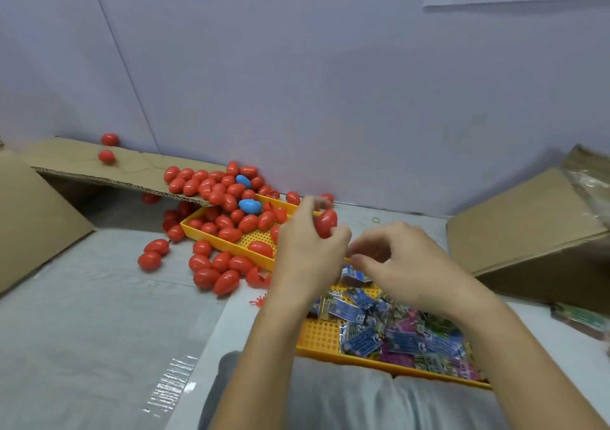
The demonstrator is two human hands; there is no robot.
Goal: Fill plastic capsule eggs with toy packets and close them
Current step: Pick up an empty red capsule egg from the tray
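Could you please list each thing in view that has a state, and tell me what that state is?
Left hand: grip closed around a red egg.
Red egg: closed, held above the trays.
Right hand: fingers curled, thumb and forefinger pinched; what they hold cannot be seen.
Egg tray: partly filled with closed red and blue eggs.
Packet tray: holds loose toy packets.
Cardboard sheet: bears a pile of closed eggs.

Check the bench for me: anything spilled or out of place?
Yes. Red eggs have spilled off the yellow tray onto the table, beside an open red half. Two blue eggs sit among the reds. The left hand holds a red egg.
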